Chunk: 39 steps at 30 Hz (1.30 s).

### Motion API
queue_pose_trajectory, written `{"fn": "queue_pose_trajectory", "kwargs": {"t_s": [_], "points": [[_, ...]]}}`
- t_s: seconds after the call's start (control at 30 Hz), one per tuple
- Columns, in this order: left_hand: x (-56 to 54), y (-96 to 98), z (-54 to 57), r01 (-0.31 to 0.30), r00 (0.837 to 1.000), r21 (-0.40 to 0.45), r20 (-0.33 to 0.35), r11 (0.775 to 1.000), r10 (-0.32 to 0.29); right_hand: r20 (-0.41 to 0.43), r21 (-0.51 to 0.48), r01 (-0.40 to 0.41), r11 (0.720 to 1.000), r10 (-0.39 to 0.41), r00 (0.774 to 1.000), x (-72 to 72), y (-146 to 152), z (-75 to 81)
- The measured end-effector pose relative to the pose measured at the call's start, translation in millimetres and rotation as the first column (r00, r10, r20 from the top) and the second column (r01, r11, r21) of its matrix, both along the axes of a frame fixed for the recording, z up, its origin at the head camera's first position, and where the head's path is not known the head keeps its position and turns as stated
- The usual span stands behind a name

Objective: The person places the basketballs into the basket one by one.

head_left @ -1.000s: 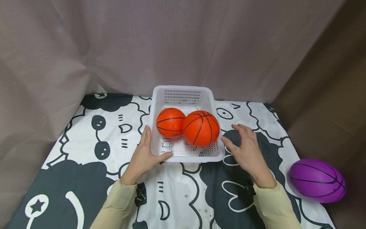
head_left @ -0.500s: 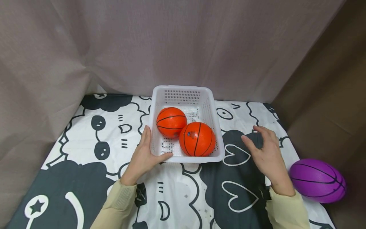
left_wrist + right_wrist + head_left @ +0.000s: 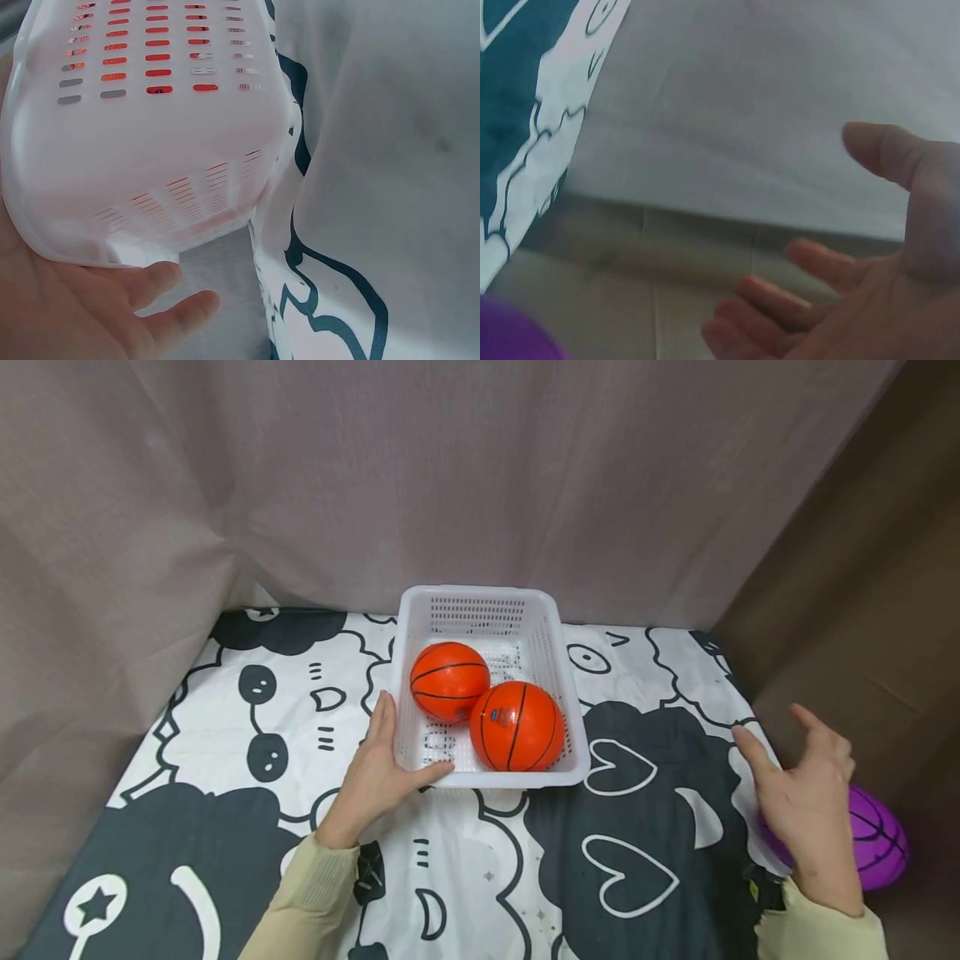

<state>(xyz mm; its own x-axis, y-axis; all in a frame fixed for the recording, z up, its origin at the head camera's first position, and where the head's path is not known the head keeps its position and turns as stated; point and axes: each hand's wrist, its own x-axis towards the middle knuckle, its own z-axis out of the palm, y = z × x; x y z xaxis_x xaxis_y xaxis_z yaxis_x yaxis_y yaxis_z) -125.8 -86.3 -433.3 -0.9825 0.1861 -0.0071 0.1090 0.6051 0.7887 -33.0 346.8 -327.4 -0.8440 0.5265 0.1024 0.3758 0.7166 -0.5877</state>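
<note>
A white plastic basket (image 3: 483, 779) with slotted walls holds two small orange basketballs, one ball (image 3: 450, 682) at the left and another ball (image 3: 517, 727) nearer the front. My left hand (image 3: 378, 777) rests against the basket's near left corner, its thumb along the front rim and its fingers straight beside the left wall. In the left wrist view, two fingertips (image 3: 196, 307) show under the rim. My right hand (image 3: 810, 802), fingers spread and holding nothing, hovers over a purple ball (image 3: 881, 839) with black lines, partly hiding it. Only that ball's edge shows in the right wrist view.
A black-and-white patterned cloth (image 3: 495, 877) covers the table. Grey-brown curtain fabric (image 3: 480, 477) hangs along the back, and more fabric (image 3: 885, 635) hangs at the right, beside the purple ball.
My right hand has moved right, away from the basket towards the purple ball. The right-hand orange basketball has rolled nearer the basket's front. My left hand has stayed at the corner.
</note>
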Motion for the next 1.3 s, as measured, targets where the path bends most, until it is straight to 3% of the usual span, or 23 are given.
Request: {"fn": "queue_pose_trajectory", "kwargs": {"t_s": [0.13, 0.33, 0.5, 1.3], "points": [[0.1, 0.1, -0.3, 0.000, 1.000, -0.003, 0.003, 1.000, 0.000, -0.006, -0.013, 0.131, 0.991, -0.131, 0.991, 8.7, 16, -1.4], [0.6, 0.0, -1.2, 0.002, 1.000, -0.009, 0.007, 1.000, -0.002, 0.034, 0.042, 0.215, 0.976, -0.217, 0.976, 20.6, 40, -16.0], [0.2, -0.2, -1.7, 0.002, 1.000, -0.013, 0.001, 1.000, -0.002, 0.076, 0.102, 0.231, 0.968, -0.239, 0.968, 27.3, 55, -26.5], [-0.3, 0.1, -0.1, 0.001, 1.000, -0.012, 0.013, 1.000, -0.001, 0.291, 0.127, 0.291, 0.948, -0.316, 0.903, 36.9, 85, -47.2]]}}
